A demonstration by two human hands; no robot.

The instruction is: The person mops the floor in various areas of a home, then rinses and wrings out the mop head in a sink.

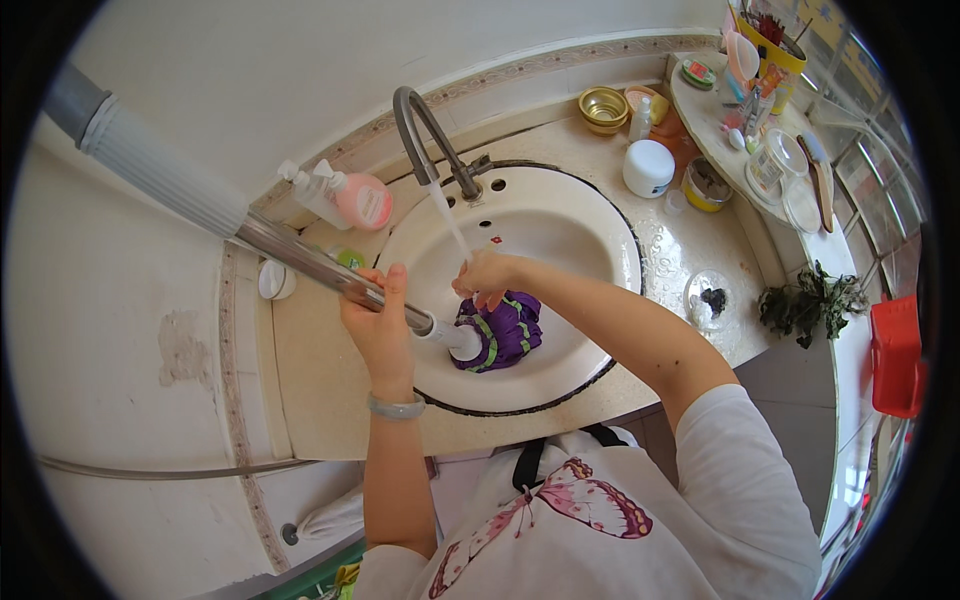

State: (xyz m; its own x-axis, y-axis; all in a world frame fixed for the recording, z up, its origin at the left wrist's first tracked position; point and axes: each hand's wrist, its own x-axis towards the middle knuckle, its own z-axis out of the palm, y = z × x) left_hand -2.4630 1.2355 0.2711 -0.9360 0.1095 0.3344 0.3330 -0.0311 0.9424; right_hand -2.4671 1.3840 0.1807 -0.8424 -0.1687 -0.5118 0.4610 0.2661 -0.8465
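My left hand (379,330) grips the metal pole (300,259) of a twist mop, thumb lying along the top. The pole slants from the upper left down into an oval ceramic washbasin (592,217). At its lower end, a white plastic collar (466,342) meets the purple mop head (514,337) with green bands, which rests in the basin. My right hand (484,277) is bent under the water stream, just above the mop head. Its fingers are curled, and whether they touch the mop cloth is unclear. Water runs from the gooseneck faucet (424,142).
Pump bottles (364,199) stand left of the faucet. A white jar (648,169), golden bowls (603,110) and a small plastic dish (707,300) sit on the right counter. A raised ledge holds a brush (817,180). The mop's grey ribbed sleeve (165,172) reaches toward the left wall.
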